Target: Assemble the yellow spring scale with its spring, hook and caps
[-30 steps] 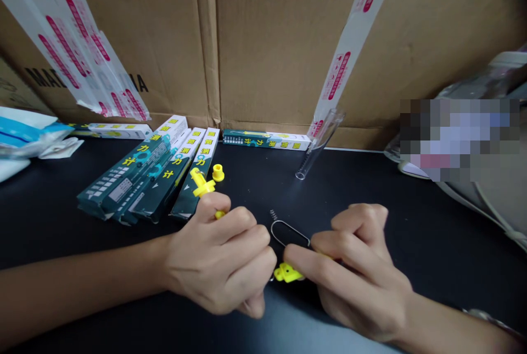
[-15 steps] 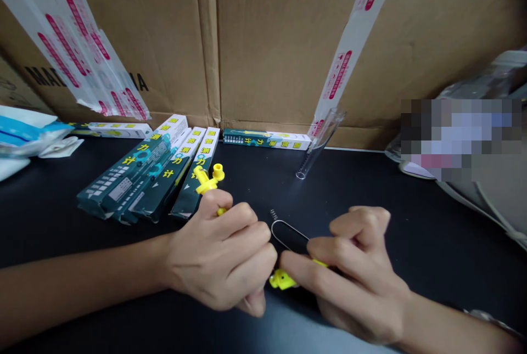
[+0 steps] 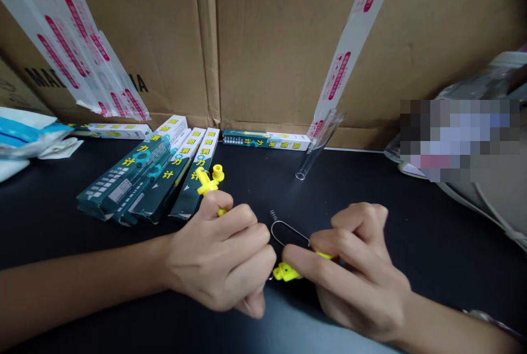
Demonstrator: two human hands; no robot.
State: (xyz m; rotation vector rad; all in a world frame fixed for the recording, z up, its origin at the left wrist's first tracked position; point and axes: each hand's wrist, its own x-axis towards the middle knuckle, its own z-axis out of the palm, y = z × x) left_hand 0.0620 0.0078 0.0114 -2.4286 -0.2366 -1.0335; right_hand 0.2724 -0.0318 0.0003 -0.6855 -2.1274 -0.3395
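Observation:
My left hand (image 3: 224,255) is closed in a fist round a yellow plastic spring-scale part (image 3: 206,181), whose flanged top sticks out above the thumb. Beside that top sits a small yellow cap (image 3: 218,173). My right hand (image 3: 358,277) pinches another yellow plastic piece (image 3: 287,271); the fingers cover much of it, and its end points at my left fist. Just beyond my right fingertips is a bent wire hook (image 3: 290,225), its far end hidden behind the fingers. A tiny spring (image 3: 273,215) lies by the hook's curve. Farther back, a clear plastic tube (image 3: 317,148) leans at a slant.
Several green and white spring-scale boxes (image 3: 127,173) lie at the left on the black table (image 3: 255,178). Another box (image 3: 265,139) rests against the big cardboard carton (image 3: 267,41) behind. Blue and white packaging (image 3: 33,131) lies far left, a white cable (image 3: 486,211) at right.
The yellow piece in my right hand has shifted slightly right and up, a little away from my left fist. My left hand has hardly moved.

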